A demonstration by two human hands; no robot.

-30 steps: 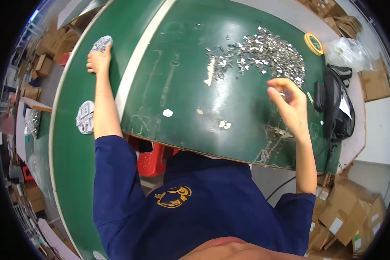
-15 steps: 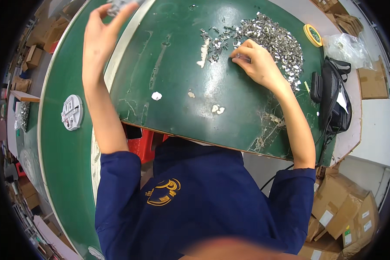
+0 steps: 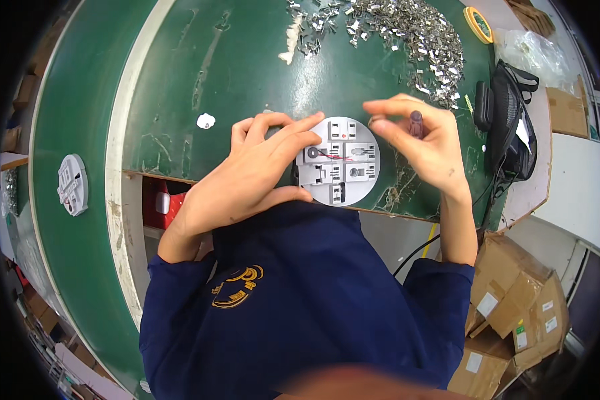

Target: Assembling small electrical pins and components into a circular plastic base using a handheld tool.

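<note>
A round whitish-grey plastic housing (image 3: 361, 187) lies at the table's near edge, with slots, raised blocks and a thin red wire on its upper face. My left hand (image 3: 247, 163) grips its left side, fingers over the upper rim and thumb at the lower rim. Just to the right of the housing, my right hand (image 3: 437, 150) is raised, its fingers curled around a small tool with a dark purplish handle (image 3: 416, 125). The tool's tip is hidden. Something tiny may be between the thumb and forefinger, too small to make out.
A heap of small metal clips (image 3: 440, 50) spreads over the far right of the green table. A yellow tape roll (image 3: 478, 25), a clear plastic bag (image 3: 530, 60) and a black bag (image 3: 513, 133) stand right. Another round housing (image 3: 73, 185) sits on the left belt.
My left hand has come from the far left belt to the near table edge with the round housing. My right hand has drawn back from the metal clips toward me, beside the housing.
</note>
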